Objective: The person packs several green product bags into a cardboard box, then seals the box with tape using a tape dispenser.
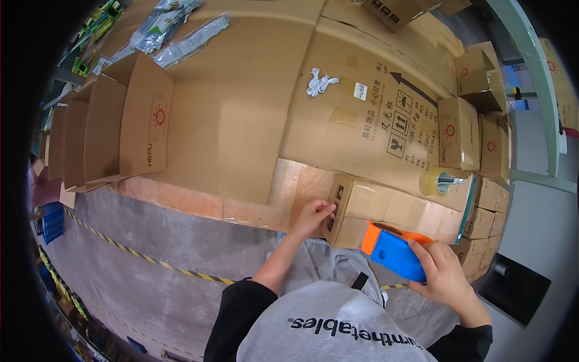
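Observation:
A blue and orange tape dispenser (395,254) is gripped in my right hand (445,274), just in front of the near edge of the table. Beside it, a closed cardboard box (380,202) lies at the table's front with shiny clear tape on its top. My left hand (313,217) is at the box's left end, thumb and forefinger pinched together by the printed end face. Whatever sits between those fingertips is too small to make out.
Open cardboard boxes (148,120) stand in a row at the left. White cables (321,82) and a small white label (360,91) lie on the cardboard-covered table. A tape roll (435,181) and more boxes (459,134) are at the right. Plastic-bagged items (193,41) lie far left.

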A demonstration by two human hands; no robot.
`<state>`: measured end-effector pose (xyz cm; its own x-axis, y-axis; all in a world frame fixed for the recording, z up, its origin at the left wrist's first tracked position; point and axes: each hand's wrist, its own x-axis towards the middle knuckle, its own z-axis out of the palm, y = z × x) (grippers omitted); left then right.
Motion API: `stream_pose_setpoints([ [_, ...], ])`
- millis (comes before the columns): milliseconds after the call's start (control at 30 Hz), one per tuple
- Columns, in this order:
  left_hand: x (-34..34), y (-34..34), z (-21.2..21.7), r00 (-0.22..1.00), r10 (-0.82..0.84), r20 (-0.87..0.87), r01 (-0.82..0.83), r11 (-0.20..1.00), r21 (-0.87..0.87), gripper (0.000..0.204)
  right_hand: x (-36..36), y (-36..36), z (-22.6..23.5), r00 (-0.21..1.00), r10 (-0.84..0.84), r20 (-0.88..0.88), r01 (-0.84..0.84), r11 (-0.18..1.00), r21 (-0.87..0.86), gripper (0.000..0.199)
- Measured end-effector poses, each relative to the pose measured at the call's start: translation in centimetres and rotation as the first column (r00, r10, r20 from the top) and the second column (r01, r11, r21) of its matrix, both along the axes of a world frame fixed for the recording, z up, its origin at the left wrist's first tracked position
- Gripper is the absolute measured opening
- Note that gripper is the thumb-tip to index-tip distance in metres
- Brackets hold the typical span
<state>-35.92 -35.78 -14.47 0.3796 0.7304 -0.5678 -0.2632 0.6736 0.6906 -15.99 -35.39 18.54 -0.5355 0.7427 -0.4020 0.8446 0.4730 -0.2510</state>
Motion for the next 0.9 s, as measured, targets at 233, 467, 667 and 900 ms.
stream_pose_setpoints([
  [233,2.0,-0.5,2.4,0.798,0.006,-0.603,0.258,0.900,0.350,0.025,0.7,-0.2,-0.3,0.999,-0.027,0.018,0.027,1.000,0.007,0.081],
  [467,1.6,-4.0,-1.8,0.687,-0.055,-0.724,0.323,0.916,0.237,0.031,0.8,-0.4,-0.2,0.999,-0.033,0.010,0.033,0.999,0.004,0.083],
  [667,2.0,-4.3,2.9,0.891,0.116,-0.439,0.230,0.719,0.656,0.077,1.0,-0.4,-0.1,1.000,-0.014,0.019,0.014,1.000,-0.002,0.083],
  [900,1.5,-4.2,2.6,0.861,-0.019,-0.508,0.385,0.677,0.628,0.105,-0.5,-0.5,0.2,0.999,0.020,-0.042,-0.016,0.996,0.083,0.077],
])
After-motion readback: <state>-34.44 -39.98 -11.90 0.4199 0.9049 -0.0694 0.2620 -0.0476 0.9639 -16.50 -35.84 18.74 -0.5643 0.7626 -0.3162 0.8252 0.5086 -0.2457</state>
